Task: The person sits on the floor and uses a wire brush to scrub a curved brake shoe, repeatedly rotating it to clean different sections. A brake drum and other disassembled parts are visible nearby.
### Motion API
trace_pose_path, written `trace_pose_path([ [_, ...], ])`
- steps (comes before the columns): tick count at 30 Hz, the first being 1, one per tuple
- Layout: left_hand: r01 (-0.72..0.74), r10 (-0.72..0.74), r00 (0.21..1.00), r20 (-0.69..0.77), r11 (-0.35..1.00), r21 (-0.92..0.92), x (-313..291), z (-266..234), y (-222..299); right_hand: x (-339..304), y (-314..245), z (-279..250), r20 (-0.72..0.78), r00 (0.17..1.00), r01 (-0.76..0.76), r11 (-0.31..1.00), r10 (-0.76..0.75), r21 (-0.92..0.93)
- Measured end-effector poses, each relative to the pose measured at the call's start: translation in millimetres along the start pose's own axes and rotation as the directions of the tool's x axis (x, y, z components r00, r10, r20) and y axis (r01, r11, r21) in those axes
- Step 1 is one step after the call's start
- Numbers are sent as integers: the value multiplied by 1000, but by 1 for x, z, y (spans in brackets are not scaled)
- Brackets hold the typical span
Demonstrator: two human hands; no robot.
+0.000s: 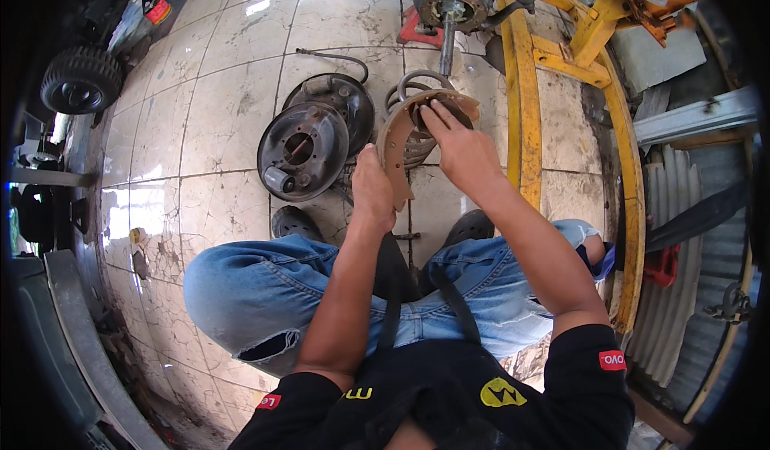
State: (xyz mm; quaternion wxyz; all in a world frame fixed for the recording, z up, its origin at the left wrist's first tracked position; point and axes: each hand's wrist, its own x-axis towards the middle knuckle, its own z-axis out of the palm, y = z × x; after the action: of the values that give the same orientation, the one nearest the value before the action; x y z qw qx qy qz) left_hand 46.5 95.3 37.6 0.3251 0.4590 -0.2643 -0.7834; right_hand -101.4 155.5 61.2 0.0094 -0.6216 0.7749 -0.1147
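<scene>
A curved, tan brake shoe (394, 155) with small holes along its face is held up in front of me. My left hand (374, 184) is closed around its lower left end. At the shoe's upper part, my right hand (464, 152) presses a dark, rounded flat piece (451, 111) against the inner side of the curve. The fingers lie over that piece, and I cannot tell whether it is an abrasive disc. Behind the shoe, partly hidden, stands a grey coil spring (419, 155). Two black brake backing plates (321, 129) overlap on the floor left of my hands.
A yellow metal frame (525, 105) stands close on the right. Ahead is a dark hub with a shaft (451, 9), beside a red stand (417, 29). A small tyre (83, 79) is at the far left. Cracked white tiles (216, 121) cover the floor.
</scene>
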Motion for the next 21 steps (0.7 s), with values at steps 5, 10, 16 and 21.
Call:
trace_pose_path([
  [5, 23, -23, 1000, 2, 1000, 10, -1, -3, -1, -3, -7, -1, 27, 998, 50, 999, -50, -19],
  [10, 41, -41, 999, 22, 999, 13, -9, 2, 8, -3, -14, -8, 83, 997, 2, 999, 2, -48],
  [16, 6, -6, 1000, 14, 1000, -9, -5, 2, 3, -2, -9, -8, 87, 996, -30, 999, 31, -13],
  [21, 20, -20, 1000, -1, 1000, 12, -5, 2, 4, -3, -3, -6, 76, 997, -19, 999, 21, -27],
])
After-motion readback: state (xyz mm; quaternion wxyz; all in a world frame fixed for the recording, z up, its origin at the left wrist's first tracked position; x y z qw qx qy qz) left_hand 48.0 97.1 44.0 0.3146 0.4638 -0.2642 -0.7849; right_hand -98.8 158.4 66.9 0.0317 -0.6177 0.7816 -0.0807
